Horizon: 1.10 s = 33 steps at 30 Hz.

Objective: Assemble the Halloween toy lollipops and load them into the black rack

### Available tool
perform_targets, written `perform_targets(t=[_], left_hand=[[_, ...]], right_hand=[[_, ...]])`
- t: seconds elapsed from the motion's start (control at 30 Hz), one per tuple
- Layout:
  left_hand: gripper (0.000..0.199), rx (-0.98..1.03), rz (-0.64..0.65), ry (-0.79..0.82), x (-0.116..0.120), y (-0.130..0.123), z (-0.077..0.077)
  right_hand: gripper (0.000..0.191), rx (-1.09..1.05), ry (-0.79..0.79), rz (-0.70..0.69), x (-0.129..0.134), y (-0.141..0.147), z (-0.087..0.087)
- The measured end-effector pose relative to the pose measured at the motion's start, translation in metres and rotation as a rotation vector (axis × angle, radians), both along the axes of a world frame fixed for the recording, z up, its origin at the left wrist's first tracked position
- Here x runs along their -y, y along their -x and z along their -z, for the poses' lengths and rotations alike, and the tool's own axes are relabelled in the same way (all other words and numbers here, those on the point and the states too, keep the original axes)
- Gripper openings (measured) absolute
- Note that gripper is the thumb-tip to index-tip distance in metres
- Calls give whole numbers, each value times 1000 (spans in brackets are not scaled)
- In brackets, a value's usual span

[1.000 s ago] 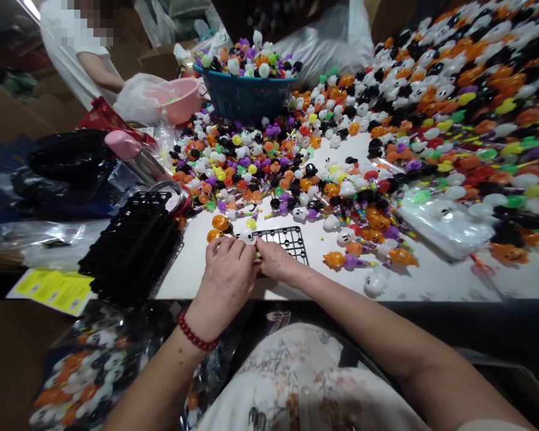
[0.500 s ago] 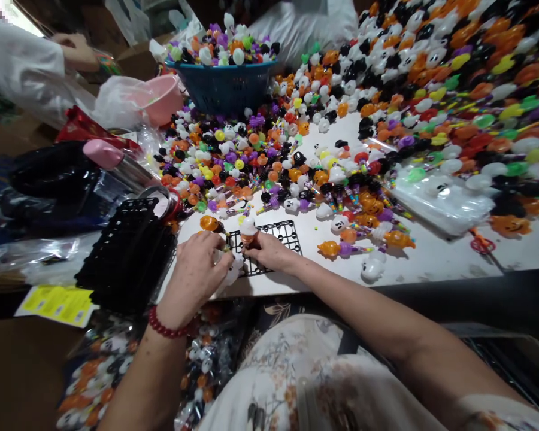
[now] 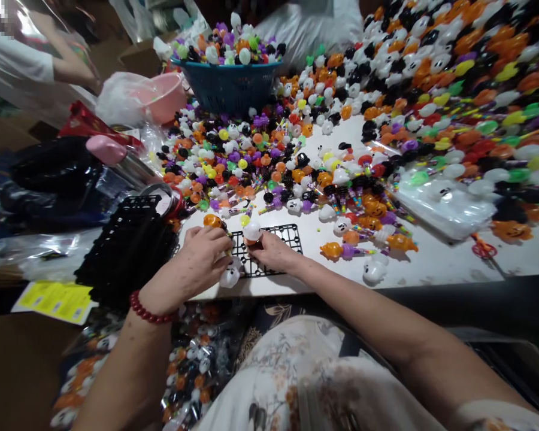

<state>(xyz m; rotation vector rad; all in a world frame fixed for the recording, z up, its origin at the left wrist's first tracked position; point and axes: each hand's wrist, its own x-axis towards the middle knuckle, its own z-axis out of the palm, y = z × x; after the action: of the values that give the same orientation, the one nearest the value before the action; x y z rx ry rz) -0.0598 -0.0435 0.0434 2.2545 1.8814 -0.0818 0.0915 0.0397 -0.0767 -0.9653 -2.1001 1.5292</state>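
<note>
The black plastic grid (image 3: 288, 232) lies on the white table in front of me. Over its middle, my right hand (image 3: 273, 252) pinches a small toy with a white head (image 3: 252, 231) and an orange part below it. My left hand (image 3: 203, 258) is at the grid's left end, its fingers curled and pressed together; what they hold is hidden. Just below those fingers sits a white ghost-shaped piece (image 3: 230, 273). An orange pumpkin piece (image 3: 212, 221) shows behind the knuckles, and a small yellow piece (image 3: 245, 220) is beside the white head.
A stack of black grids (image 3: 117, 245) stands at left. Behind lie heaps of colourful toy pieces (image 3: 251, 143) and a full blue basket (image 3: 231, 84). Pumpkin and ghost toys (image 3: 371, 224), a clear plastic bag (image 3: 444, 200) and red-handled scissors (image 3: 483, 248) are at right. Another person's arm (image 3: 74, 69) is upper left.
My left hand has shifted a little left, and the white ghost-shaped piece now shows more beneath its fingers. My right hand keeps the white-headed toy over the grid.
</note>
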Motion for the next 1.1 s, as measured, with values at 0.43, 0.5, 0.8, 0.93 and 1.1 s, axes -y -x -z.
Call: perform_targets(t=[0.43,0.5,0.8,0.93,1.1], left_hand=[[16,140,31,-115,10,11,10],[16,160,27,-111,11,12,11],[10,260,18,-150,18,11,13],[7,307,-4,-180,21,9,14],[41,323,28,-199,25,6,15]], right_hand=[[17,17,-18,-117,9,11,1],[19,49,-56,-158,7,9,-3],[22,96,-249,-286,6,11,-8],[22,76,-290,-333,4,12,-5],[17,80,-359,-323,2,11,-2]])
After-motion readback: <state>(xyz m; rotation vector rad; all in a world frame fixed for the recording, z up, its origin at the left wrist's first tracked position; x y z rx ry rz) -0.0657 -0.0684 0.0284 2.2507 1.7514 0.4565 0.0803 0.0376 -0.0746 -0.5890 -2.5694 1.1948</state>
